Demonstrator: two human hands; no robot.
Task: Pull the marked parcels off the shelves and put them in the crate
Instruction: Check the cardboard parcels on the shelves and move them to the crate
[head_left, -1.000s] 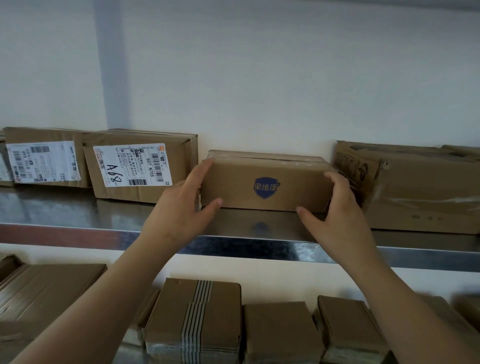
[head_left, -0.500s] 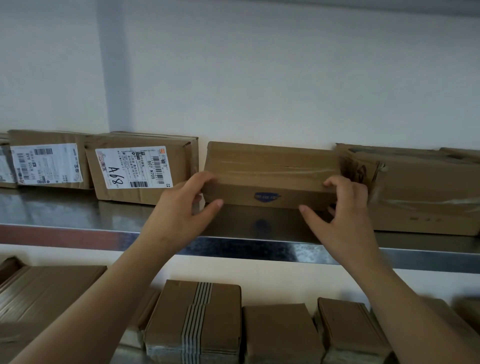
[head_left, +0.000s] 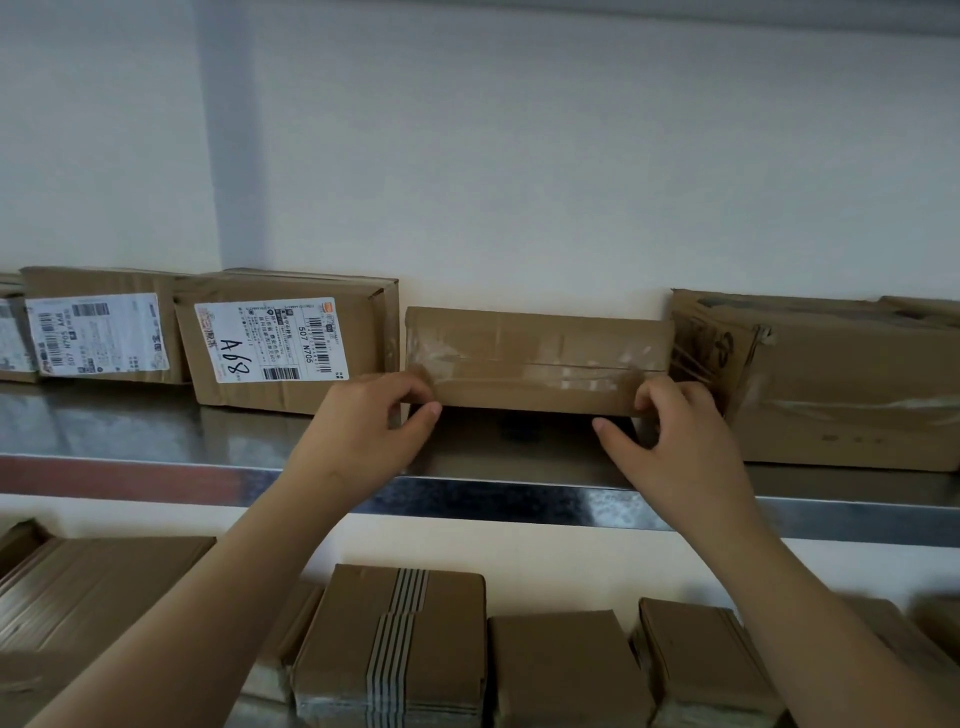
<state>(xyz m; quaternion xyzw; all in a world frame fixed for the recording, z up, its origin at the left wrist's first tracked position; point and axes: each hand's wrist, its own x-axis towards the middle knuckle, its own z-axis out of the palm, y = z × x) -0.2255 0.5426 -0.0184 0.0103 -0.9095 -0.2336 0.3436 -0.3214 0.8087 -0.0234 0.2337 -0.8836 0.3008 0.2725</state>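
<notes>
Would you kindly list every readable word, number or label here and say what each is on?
"A68": handwritten on the white label of the second box from the left.
"507 N705": printed on that same label.
"507 N705": printed on the label of the next box left.
Fine print and barcodes on both labels: too small to read.
Tilted box in both hands: no text showing.

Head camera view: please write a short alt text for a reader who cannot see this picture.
Two bare hands, left hand and right hand, grip the lower corners of a taped cardboard parcel tipped up on a metal shelf. Beside it stands a box marked A68; more boxes lie on the shelf below.
</notes>
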